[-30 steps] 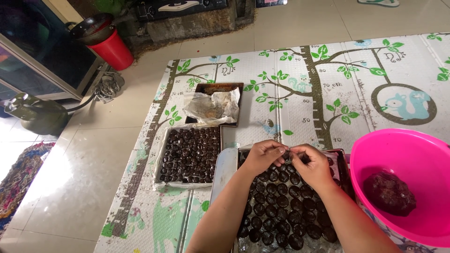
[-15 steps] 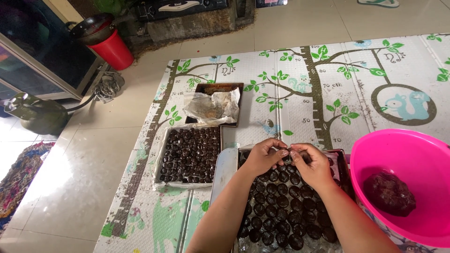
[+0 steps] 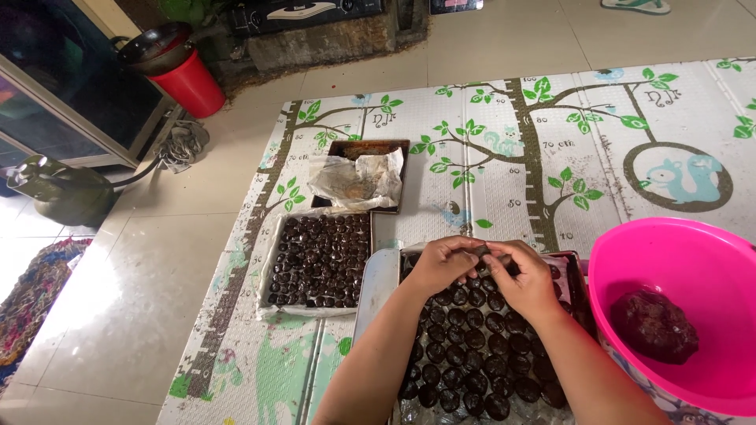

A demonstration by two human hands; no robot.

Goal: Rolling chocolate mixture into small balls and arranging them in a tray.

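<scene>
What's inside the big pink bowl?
Inside the pink bowl sits one dark brown lump of dough. The picture's edge cuts off the bowl's right side, so anything there is unseen.

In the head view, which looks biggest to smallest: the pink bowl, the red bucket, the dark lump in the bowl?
1. Pink bowl, though it's nearest the camera and cut off by the frame.
2. Red bucket, farther away.
3. Dark lump.

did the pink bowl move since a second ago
No. The pink bowl sits at the same spot beside the near tray, on the same part of the play mat.
</scene>
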